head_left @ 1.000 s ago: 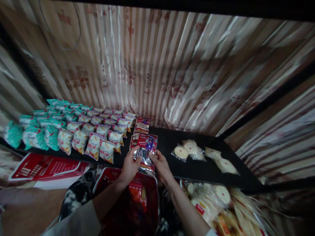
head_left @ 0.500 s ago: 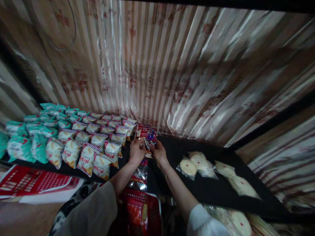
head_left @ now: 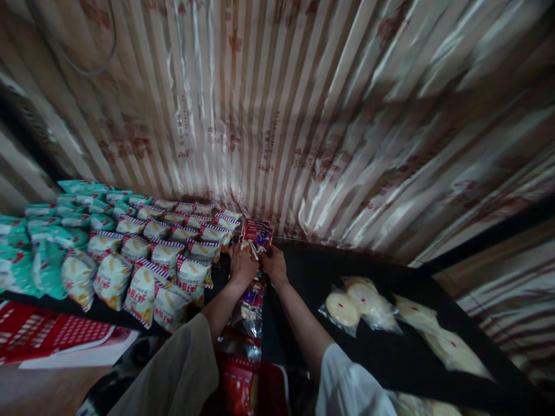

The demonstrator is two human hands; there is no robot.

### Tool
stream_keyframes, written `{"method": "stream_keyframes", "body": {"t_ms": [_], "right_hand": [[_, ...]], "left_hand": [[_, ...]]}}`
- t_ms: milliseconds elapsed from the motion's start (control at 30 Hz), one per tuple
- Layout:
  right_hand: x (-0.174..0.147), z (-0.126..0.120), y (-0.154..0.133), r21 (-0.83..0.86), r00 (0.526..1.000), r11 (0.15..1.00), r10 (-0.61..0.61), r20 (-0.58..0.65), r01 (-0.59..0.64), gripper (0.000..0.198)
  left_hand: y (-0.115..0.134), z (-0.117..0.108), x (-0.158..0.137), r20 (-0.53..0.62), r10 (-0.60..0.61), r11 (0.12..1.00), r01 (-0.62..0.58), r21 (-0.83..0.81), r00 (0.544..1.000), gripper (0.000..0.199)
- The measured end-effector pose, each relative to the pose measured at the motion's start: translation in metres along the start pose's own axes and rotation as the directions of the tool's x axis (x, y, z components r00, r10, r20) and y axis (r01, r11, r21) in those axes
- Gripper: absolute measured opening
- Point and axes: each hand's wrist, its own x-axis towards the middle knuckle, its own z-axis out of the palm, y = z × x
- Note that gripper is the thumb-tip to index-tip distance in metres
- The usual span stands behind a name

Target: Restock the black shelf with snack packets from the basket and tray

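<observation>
On the black shelf (head_left: 299, 289), the red packet (head_left: 259, 232) lies straight ahead of the left hand (head_left: 243, 266) and right hand (head_left: 274, 267), equally near; both grips seem pinched on its near edge.

Here's the red packet (head_left: 255, 229), a flat one, just below the middle of the frame, its face turned up and marked with a dark blue-purple picture and small print too blurred to read. Its near end is pale and crumpled, pinched between the left hand (head_left: 243, 267) on one side and the right hand (head_left: 274, 267) on the other! And lower down, in the bottom middle, a second packet (head_left: 251, 306) lies near the wrists, blue patch showing, its near end shiny and wrinkled.
</observation>
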Motion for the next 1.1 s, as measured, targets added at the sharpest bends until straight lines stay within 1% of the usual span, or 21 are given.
{"method": "stream_keyframes", "body": {"t_ms": [133,200,267,300,367,433,467,533,600,667,833,900,967,1033,1100], "right_hand": [[-0.002,0.006,0.003,-0.002,1.000,1.000,0.007,0.000,-0.007,0.030],[-0.004,0.008,0.005,-0.012,1.000,1.000,0.022,-0.006,-0.022,0.037],[-0.005,0.010,0.006,-0.052,0.999,0.998,0.019,-0.045,-0.021,0.048],[-0.005,0.010,0.005,-0.073,0.998,0.997,-0.012,-0.069,0.007,0.052],[-0.005,0.011,0.003,-0.102,0.988,0.987,-0.130,-0.086,0.121,0.056],[-0.003,0.013,0.000,-0.123,0.968,0.963,-0.245,-0.046,0.238,0.052],[-0.002,0.013,-0.002,-0.132,0.962,0.954,-0.274,-0.017,0.269,0.048],[0.000,0.015,-0.003,-0.150,0.962,0.950,-0.271,0.038,0.273,0.038],[0.002,0.017,-0.003,-0.161,0.969,0.956,-0.235,0.082,0.245,0.033],[0.004,0.019,0.000,-0.164,0.971,0.960,-0.212,0.109,0.228,0.033],[0.006,0.022,0.006,-0.156,0.966,0.957,-0.226,0.128,0.244,0.033],[0.004,0.019,0.004,-0.135,0.967,0.959,-0.236,0.097,0.248,0.032],[-0.001,0.013,0.000,-0.100,0.966,0.961,-0.257,0.030,0.258,0.032],[-0.011,0.006,-0.004,-0.038,0.960,0.961,-0.277,-0.039,0.275,0.032],[-0.027,-0.004,-0.008,0.044,0.958,0.960,-0.271,-0.096,0.276,0.031]], "left_hand": [[-0.007,0.008,0.000,-0.004,0.009,1.000,-0.009,0.004,1.000,0.033],[-0.010,0.011,0.000,-0.017,0.001,1.000,-0.001,-0.003,1.000,0.032],[-0.011,0.013,0.000,-0.035,-0.002,1.000,0.001,-0.010,0.999,0.032],[-0.011,0.014,0.000,-0.044,0.000,1.000,0.000,-0.014,0.999,0.031],[-0.010,0.014,-0.001,-0.054,0.001,1.000,-0.002,-0.019,0.999,0.032],[-0.008,0.012,-0.003,-0.053,-0.001,1.000,0.000,-0.015,0.999,0.032],[-0.007,0.011,-0.004,-0.055,-0.004,1.000,0.003,-0.007,0.998,0.033],[-0.006,0.009,-0.007,-0.065,-0.003,1.000,0.005,0.019,0.998,0.035],[-0.007,0.007,-0.009,-0.057,0.011,0.999,-0.009,0.041,0.998,0.034],[-0.007,0.007,-0.010,-0.029,0.023,0.999,-0.022,0.046,0.999,0.033],[-0.008,0.006,-0.009,0.016,0.007,0.999,-0.007,0.041,1.000,0.032],[-0.007,0.004,-0.011,0.003,0.021,0.999,-0.022,0.041,1.000,0.034],[-0.006,0.000,-0.016,-0.034,0.054,0.998,-0.054,0.028,0.998,0.036],[-0.005,-0.005,-0.024,-0.080,0.104,0.995,-0.104,-0.001,0.991,0.036],[-0.005,-0.012,-0.036,-0.121,0.152,0.986,-0.160,-0.052,0.981,0.033]]}}
